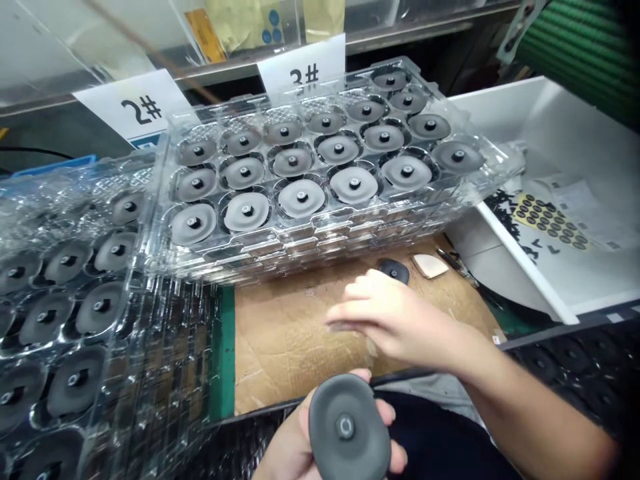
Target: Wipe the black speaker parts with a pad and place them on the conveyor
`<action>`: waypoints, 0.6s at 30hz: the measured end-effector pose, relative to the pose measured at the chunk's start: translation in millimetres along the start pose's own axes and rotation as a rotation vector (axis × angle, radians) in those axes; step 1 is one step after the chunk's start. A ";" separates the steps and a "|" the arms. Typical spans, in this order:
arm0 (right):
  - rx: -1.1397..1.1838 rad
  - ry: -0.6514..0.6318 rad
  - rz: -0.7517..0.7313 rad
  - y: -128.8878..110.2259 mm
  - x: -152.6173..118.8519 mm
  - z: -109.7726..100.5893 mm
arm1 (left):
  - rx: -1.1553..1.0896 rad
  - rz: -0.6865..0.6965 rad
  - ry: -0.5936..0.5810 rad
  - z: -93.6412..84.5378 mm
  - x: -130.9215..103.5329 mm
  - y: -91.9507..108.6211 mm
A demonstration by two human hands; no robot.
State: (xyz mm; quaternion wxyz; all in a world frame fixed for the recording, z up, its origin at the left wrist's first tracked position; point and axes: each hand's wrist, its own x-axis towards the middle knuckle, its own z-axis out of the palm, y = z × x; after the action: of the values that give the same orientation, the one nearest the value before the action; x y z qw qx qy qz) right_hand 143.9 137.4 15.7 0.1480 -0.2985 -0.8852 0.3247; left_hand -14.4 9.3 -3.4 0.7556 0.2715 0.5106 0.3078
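Observation:
My left hand (287,447) holds a dark grey rounded-square disc (327,400) from beneath, its dished face and small central knob turned up. Over the brown cardboard (280,347), my right hand (383,313) has its fingers bent and close together, thumb near the index finger. Whatever may be between those fingertips is hidden. Just behind the right hand lies another dark disc (393,270) on the cardboard, beside a cream-coloured pad (430,266). Similar grey discs fill the cups of a clear plastic tray (320,217) at the top of a stack.
More clear trays (115,320) with discs stand at the left. A white bin (530,267) on the right contains small black pieces and a yellow sticker sheet (550,220). Signs marked 2# (135,107) and 3# (305,67) hang behind. A green ribbed object (580,53) juts in upper right.

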 end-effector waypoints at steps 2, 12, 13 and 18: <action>0.042 0.026 0.162 16.6 -9.6 19.0 | -0.519 -0.172 -0.113 -0.3 4.4 7.7; 0.042 0.219 0.386 33.8 -67.4 129.4 | -0.779 -0.158 -0.216 -11.3 22.6 15.3; 0.045 0.226 0.383 32.1 -66.8 131.1 | -0.767 -0.136 -0.194 -12.6 22.7 13.4; 0.096 0.281 0.388 39.7 -42.2 126.8 | -0.737 0.027 -0.061 -17.8 23.5 1.4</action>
State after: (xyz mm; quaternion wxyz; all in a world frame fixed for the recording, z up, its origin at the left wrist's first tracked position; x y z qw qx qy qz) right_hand 136.1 73.5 -107.9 0.2185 -0.4978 -0.7655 0.3441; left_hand -24.6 29.4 -22.5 0.8133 -0.0029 0.3393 0.4726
